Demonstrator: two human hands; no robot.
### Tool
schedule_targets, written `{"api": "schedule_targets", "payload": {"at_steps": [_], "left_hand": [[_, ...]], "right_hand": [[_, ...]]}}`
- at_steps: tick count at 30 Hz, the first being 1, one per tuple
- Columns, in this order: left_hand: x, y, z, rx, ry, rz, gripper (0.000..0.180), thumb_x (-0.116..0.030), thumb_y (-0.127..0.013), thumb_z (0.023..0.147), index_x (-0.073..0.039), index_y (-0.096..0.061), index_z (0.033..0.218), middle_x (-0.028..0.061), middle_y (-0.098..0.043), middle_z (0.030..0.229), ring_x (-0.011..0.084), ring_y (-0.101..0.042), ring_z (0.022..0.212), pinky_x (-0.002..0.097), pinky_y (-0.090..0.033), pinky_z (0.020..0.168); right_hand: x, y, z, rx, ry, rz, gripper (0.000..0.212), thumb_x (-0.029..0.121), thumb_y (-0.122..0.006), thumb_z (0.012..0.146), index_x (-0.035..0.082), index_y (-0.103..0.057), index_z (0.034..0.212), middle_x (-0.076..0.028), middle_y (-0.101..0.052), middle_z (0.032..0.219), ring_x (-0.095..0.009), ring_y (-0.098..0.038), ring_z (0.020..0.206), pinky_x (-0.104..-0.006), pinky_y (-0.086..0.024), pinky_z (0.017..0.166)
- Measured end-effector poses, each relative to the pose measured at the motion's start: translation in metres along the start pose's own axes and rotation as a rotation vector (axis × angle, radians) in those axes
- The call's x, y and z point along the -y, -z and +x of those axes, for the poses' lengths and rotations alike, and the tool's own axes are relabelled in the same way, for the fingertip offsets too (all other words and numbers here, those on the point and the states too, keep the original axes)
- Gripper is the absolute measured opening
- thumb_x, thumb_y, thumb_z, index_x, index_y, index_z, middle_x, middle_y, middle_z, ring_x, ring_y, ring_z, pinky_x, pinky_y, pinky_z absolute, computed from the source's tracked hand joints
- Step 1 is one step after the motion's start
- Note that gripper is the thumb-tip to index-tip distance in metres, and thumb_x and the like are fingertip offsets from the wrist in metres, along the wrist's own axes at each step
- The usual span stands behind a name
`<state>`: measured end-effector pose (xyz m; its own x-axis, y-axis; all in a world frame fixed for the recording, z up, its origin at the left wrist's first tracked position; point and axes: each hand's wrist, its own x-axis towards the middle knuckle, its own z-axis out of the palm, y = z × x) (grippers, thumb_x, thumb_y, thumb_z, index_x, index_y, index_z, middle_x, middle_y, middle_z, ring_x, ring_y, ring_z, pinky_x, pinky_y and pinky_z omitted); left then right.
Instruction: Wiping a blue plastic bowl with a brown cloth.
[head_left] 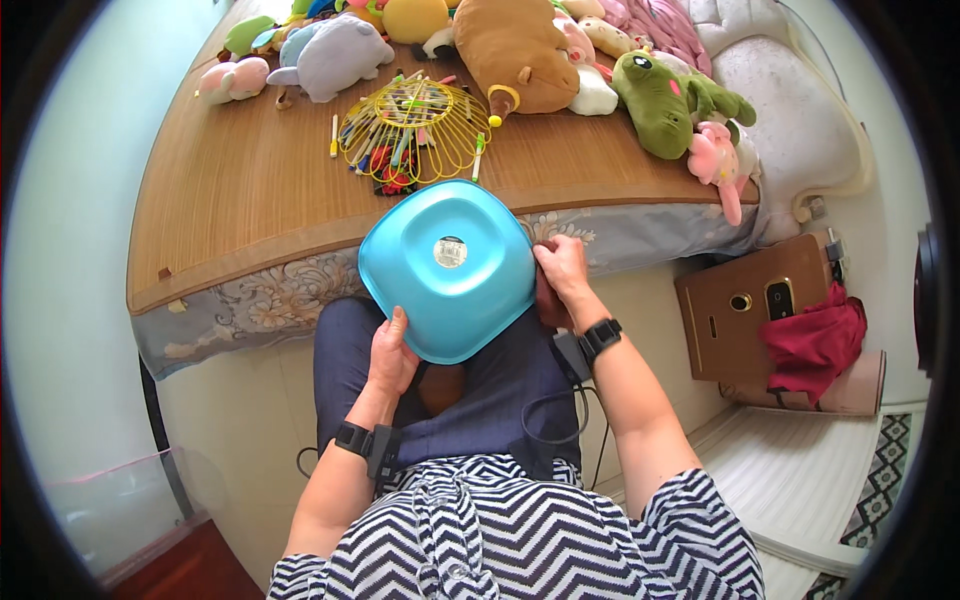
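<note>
A blue plastic basin [480, 300] is tilted over my lap, its underside with a round label facing up at me. My left hand [394, 358] grips the basin's near left rim, thumb on the outer side and the other fingers mostly hidden beneath. At the right rim, my right hand [562, 266] is closed on a dark reddish-brown cloth [549, 303] that hangs beside the basin. How far the cloth reaches under the basin is hidden. Just beyond the basin, a yellow wire basket [462, 130] full of pens and markers sits on the bed mat.
Several plush toys, including a brown one [515, 50] and a green one [650, 105], line the far side of the bed [240, 190]. A loose marker [478, 157] lies by the basket. To the right stands a brown safe [720, 310] with a red cloth [820, 335] draped on it.
</note>
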<state>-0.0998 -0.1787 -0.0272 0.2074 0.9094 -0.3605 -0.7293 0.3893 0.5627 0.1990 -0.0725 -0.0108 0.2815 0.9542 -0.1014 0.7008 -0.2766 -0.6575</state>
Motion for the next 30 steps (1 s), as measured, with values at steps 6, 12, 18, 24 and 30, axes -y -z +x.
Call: {"api": "schedule_targets", "payload": {"at_steps": [6, 12, 18, 24, 30], "left_hand": [[0.002, 0.003, 0.001, -0.022, -0.003, -0.01, 0.048, -0.035, -0.051, 0.1, 0.004, -0.047, 0.128, 0.0121, -0.057, 0.126, 0.0229, -0.056, 0.116, 0.0393, -0.045, 0.1], [0.001, 0.0, -0.003, -0.035, -0.008, 0.025, 0.051, -0.037, -0.053, 0.098, 0.003, -0.046, 0.128, 0.0112, -0.057, 0.126, 0.0236, -0.056, 0.115, 0.0397, -0.046, 0.099], [0.0, 0.001, -0.002, -0.019, -0.01, 0.047, 0.052, -0.039, -0.053, 0.098, 0.003, -0.045, 0.128, 0.0114, -0.057, 0.125, 0.0238, -0.058, 0.113, 0.0409, -0.048, 0.096], [0.0, 0.004, 0.0, -0.024, 0.022, 0.018, 0.05, -0.038, -0.052, 0.099, 0.003, -0.047, 0.126, 0.011, -0.058, 0.125, 0.0234, -0.058, 0.113, 0.0411, -0.049, 0.095], [0.0, 0.004, 0.001, -0.02, 0.034, 0.006, 0.048, -0.036, -0.052, 0.099, 0.003, -0.048, 0.126, 0.0108, -0.058, 0.125, 0.023, -0.056, 0.115, 0.0405, -0.046, 0.099]], "right_hand": [[-0.017, -0.014, 0.0, -0.084, 0.087, -0.049, 0.034, 0.031, -0.063, 0.079, 0.003, -0.07, 0.096, -0.026, -0.061, 0.101, -0.04, -0.06, 0.095, -0.0457, -0.049, 0.085], [0.003, 0.006, -0.066, -0.099, 0.186, -0.111, 0.023, 0.025, -0.061, 0.083, 0.005, -0.07, 0.09, -0.018, -0.059, 0.095, -0.037, -0.06, 0.09, -0.0455, -0.05, 0.08], [0.002, 0.024, -0.082, 0.11, 0.158, -0.125, 0.018, 0.019, -0.063, 0.08, 0.003, -0.07, 0.085, -0.017, -0.062, 0.092, -0.033, -0.062, 0.089, -0.043, -0.051, 0.078], [-0.002, 0.044, -0.058, 0.357, -0.121, 0.403, 0.02, 0.015, -0.062, 0.08, -0.003, -0.069, 0.083, -0.01, -0.069, 0.078, -0.017, -0.064, 0.071, -0.033, -0.052, 0.065], [-0.01, 0.007, -0.026, 0.006, 0.022, 0.187, 0.023, 0.019, -0.063, 0.077, 0.0, -0.07, 0.087, -0.018, -0.069, 0.077, -0.027, -0.068, 0.074, -0.0374, -0.053, 0.068]]}}
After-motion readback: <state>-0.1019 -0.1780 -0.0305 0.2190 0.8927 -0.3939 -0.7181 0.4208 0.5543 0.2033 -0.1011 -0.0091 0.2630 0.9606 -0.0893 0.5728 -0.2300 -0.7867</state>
